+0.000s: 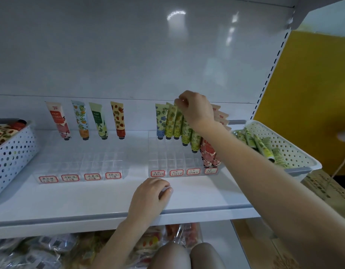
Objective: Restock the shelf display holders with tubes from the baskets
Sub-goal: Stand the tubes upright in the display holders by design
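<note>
The right hand (195, 109), just off centre toward 1 o'clock, has its fingers curled together and pinches the crimped top of a green pineapple-print tube (178, 123). That tube stands in the back row of the right-hand clear display holder (167, 158), cap down, long axis near upright and leaning slightly toward 1 o'clock. The left hand (150, 195), at 6 o'clock, rests on the white shelf (90, 199) with fingers loosely curled, holding nothing visible. At 4 o'clock a white perforated basket (295, 152) holds green tubes lying flat. The right forearm hides part of the pink tubes (207, 152). A second basket (12, 152) at 9 o'clock is cut off; the holders' handwritten labels (157, 173) are unreadable.
</note>
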Tool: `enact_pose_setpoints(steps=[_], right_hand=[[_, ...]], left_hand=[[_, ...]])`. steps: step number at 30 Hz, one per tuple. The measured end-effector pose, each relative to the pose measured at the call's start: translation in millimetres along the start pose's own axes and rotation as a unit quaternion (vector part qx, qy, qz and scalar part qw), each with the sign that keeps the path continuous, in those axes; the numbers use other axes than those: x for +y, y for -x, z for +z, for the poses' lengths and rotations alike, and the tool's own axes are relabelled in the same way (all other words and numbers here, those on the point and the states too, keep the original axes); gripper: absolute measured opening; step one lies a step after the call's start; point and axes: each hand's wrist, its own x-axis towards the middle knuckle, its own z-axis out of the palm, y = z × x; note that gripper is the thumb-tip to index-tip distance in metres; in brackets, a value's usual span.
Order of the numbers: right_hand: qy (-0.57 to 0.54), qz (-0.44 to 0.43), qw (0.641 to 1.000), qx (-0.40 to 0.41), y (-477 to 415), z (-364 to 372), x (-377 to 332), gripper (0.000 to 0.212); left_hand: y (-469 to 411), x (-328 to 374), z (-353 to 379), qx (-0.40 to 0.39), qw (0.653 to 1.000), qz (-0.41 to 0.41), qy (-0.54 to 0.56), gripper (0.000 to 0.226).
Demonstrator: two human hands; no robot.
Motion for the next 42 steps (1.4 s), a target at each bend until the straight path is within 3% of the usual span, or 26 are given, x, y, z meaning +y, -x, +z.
enact_pose_setpoints(steps=[2,5,11,16,20,24,27,31,37,42], right_hand=[[-0.042,0.008,0.999,-0.002,16.6,-11.4,6.6,0.027],[-0.069,0.034,0.997,0.014,40.5,-33.3,29.2,0.025],[0.002,0.155,0.988,0.02,68.6,-101.6,111.0,0.026],[0.031,0.247,0.967,-0.044,89.2,-119.8,175.6,0.03],[0.032,0.27,0.953,-0.131,85.8,-114.4,189.8,0.027],[0.016,0.26,0.945,-0.198,77.3,-103.2,193.5,0.04],[0.061,0.253,0.937,-0.232,71.1,-97.4,194.8,0.039],[0.082,0.259,0.931,-0.243,67.9,-90.0,207.9,0.033],[0.091,0.239,0.933,-0.253,64.1,-89.0,208.9,0.028],[0.09,0.241,0.936,-0.241,64.3,-84.1,215.5,0.031]], left_hand=[[-0.9,6.8,-3.0,-0.019,0.999,0.012,-0.033,0.019],[-7.0,24.6,-4.2,0.028,0.997,0.052,-0.052,0.008],[-47.6,109.5,-13.7,0.033,0.993,0.116,0.016,0.027],[-94.1,174.5,7.0,-0.018,0.992,0.121,0.026,0.025],[-137.6,200.8,32.8,-0.104,0.99,0.089,-0.044,0.012],[-179.5,210.6,61.4,-0.196,0.97,0.018,-0.141,0.018],[-208.7,208.7,83.4,-0.231,0.961,-0.05,-0.141,0.023],[-232.8,202.3,104.2,-0.255,0.956,-0.1,-0.103,0.017],[-248.4,202.0,114.8,-0.287,0.944,-0.108,-0.121,0.033],[-253.7,203.1,116.4,-0.303,0.941,-0.117,-0.09,0.021]])
